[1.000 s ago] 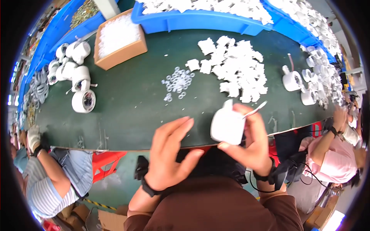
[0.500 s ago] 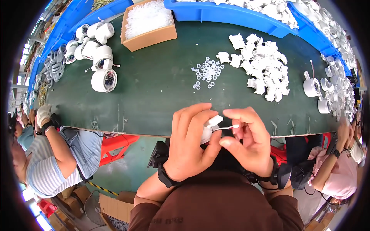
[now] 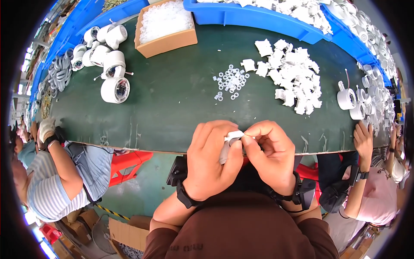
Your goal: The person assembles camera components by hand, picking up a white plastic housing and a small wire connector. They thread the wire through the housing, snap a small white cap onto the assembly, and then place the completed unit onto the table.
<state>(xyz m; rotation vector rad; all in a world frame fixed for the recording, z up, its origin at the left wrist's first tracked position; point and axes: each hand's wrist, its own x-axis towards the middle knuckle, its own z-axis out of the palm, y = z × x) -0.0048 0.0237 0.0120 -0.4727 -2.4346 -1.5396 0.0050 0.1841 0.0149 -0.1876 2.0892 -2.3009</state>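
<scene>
My left hand (image 3: 210, 157) is closed around a small white plastic housing (image 3: 224, 152), held just off the near edge of the table. A white flap-like piece (image 3: 234, 134) sits at the top of that housing, beside my fingertips. My right hand (image 3: 276, 157) meets it from the right, thumb and forefinger pinched together at the housing's edge. What lies in that pinch is mostly covered by the fingertips; the thin white lead seen there earlier is hidden. Beyond my hands lie small translucent rings (image 3: 232, 81) and a heap of white plastic brackets (image 3: 297, 77).
Several white camera-like housings (image 3: 115, 90) stand at left near grey rings (image 3: 60, 73). A cardboard box (image 3: 170, 45) and blue bins (image 3: 258, 23) line the far side. White round parts (image 3: 346, 99) lie at right. Co-workers' hands are at left (image 3: 46, 129) and right (image 3: 363, 140).
My right hand has closed from a loose, spread shape into a pinch against the housing in my left hand. At right, a co-worker's hand has moved to the table edge.
</scene>
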